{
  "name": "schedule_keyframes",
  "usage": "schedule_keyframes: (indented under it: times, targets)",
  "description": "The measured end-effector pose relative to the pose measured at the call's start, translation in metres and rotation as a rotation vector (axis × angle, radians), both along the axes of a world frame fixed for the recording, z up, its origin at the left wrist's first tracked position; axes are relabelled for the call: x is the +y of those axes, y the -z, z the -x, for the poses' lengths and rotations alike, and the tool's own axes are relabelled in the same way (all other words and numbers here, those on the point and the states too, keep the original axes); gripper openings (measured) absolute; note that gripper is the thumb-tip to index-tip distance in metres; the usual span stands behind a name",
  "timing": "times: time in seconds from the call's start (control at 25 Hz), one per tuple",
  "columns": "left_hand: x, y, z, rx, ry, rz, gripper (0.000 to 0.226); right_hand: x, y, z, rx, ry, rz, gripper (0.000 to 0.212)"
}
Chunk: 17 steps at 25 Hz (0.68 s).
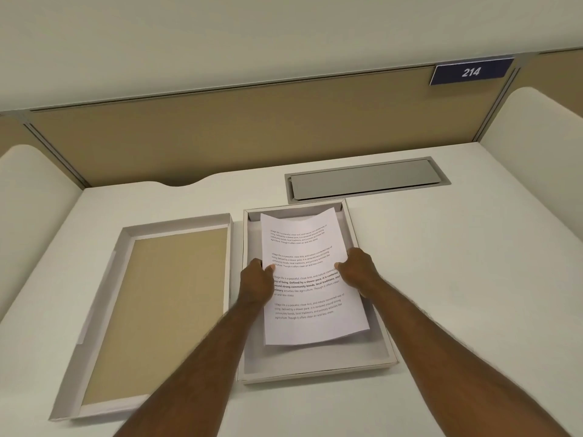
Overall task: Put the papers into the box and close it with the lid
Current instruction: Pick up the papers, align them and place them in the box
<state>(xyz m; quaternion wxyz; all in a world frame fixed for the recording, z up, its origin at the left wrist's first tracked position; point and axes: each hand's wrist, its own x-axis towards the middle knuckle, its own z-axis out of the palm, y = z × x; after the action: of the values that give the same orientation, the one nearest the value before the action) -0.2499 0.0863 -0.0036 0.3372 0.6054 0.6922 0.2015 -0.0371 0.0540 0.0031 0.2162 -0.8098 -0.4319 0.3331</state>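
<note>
A stack of white printed papers [303, 247] hangs slightly tilted over the open flat box [315, 365] in the middle of the desk. My left hand [255, 282] grips the papers' left edge, thumb on top. On the right edge, my right hand [358, 271] holds them the same way. The far end of the papers reaches the box's far wall and curls a little. The lid [104, 291], upside down with a tan inside, lies on the desk just left of the box.
A grey cable hatch [366, 179] is set into the white desk [473, 263] behind the box. Tan partition panels [220, 137] wall the desk at the back, with white side dividers left and right. A blue sign reading 214 [471, 70] hangs on the upper right.
</note>
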Motion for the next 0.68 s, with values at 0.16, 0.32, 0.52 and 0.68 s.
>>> schedule_keyframes:
  times: [0.16,0.32,0.52,0.68]
  targets:
    - [0.000,0.004,-0.001,-0.002,-0.019,0.008,0.026,0.000,0.001,0.000,-0.056,-0.019,0.021,0.036]
    - [-0.005,0.004,-0.003,0.034,-0.006,0.031,0.028,-0.003,0.003,0.001,-0.080,-0.034,0.029,0.037]
    - [-0.014,0.006,-0.006,0.087,0.024,0.052,0.044,-0.009,0.005,0.008,-0.051,0.005,0.005,0.038]
    - [-0.021,0.010,-0.008,0.044,0.061,-0.045,0.046,-0.018,0.006,0.017,0.032,0.047,-0.023,0.042]
